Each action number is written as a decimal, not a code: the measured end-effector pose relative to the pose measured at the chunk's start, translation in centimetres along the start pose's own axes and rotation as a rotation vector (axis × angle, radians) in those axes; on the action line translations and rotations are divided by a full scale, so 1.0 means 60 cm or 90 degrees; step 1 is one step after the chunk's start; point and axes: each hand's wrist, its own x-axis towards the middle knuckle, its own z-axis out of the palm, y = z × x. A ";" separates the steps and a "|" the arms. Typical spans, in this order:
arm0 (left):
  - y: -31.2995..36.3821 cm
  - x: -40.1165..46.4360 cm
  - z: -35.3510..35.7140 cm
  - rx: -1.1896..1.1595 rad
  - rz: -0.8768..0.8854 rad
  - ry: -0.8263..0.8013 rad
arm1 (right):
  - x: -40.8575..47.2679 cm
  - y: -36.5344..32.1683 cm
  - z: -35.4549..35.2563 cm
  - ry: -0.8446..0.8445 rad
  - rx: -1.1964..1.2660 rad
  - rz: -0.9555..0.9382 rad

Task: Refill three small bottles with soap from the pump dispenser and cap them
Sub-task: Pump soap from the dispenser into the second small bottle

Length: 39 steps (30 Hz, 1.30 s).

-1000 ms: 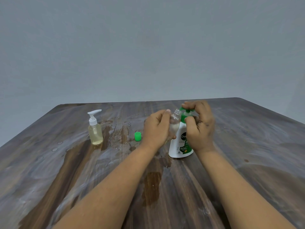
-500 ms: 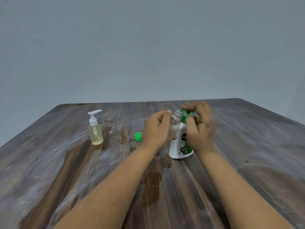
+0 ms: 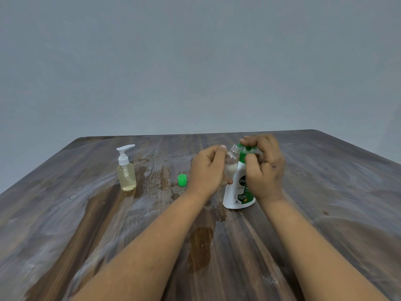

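1. Far left on the wet, dark wood-grain table (image 3: 65,224) I see a small clear bottle with a white pump top (image 3: 126,170), holding pale yellow liquid and standing upright, well apart from my hands.
2. Next, a small green plastic cap (image 3: 182,180) sits loose on the table, just beside my left wrist.
3. My left hand (image 3: 208,170) curls its fingers round a small clear plastic bottle (image 3: 231,164), tilted so its open neck meets the green nozzle. It looks light and thin-walled, likely slippery with soap, so I'd hold it round the body and squeeze gently.
4. The white pump dispenser with green label (image 3: 238,192) stands on the table; I read "De" and "99.99%", the rest is hidden.
5. My right hand (image 3: 263,166) has its fingers bent over the green pump head and seems to press it.
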 end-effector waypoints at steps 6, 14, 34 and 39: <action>0.001 0.001 -0.001 0.004 0.006 0.002 | 0.001 -0.003 -0.002 -0.001 0.002 -0.017; 0.002 0.000 0.000 -0.003 0.001 0.002 | 0.001 -0.004 0.000 0.001 0.010 0.012; -0.001 0.002 -0.001 -0.004 -0.009 0.003 | 0.001 -0.006 -0.002 -0.017 0.006 -0.016; -0.003 0.003 0.000 -0.002 -0.006 0.003 | 0.001 -0.004 -0.001 -0.007 0.010 -0.001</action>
